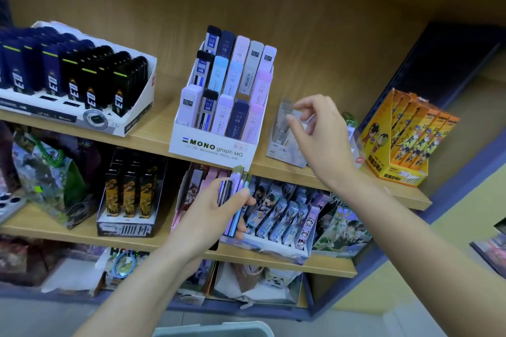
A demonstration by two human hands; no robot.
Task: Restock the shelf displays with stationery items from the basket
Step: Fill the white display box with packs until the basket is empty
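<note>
Display box (210,145) labelled "MONO graph MG", lead cases (208,111) marked "0.5 HB", left hand (213,210) gripping stack of cases (235,186), right hand (323,131) raised, pinching grey case (287,108)

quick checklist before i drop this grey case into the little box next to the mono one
1. Right hand pinches the grey case at its top: ok.
2. Case is above the small grey box, right of the MONO box: ok.
3. Free slot in that box: cannot tell, contents blurred.
4. Left hand grips the stack of cases, none slipping: ok.
5. Stock left in the basket: cannot tell, only its rim shows.
</note>
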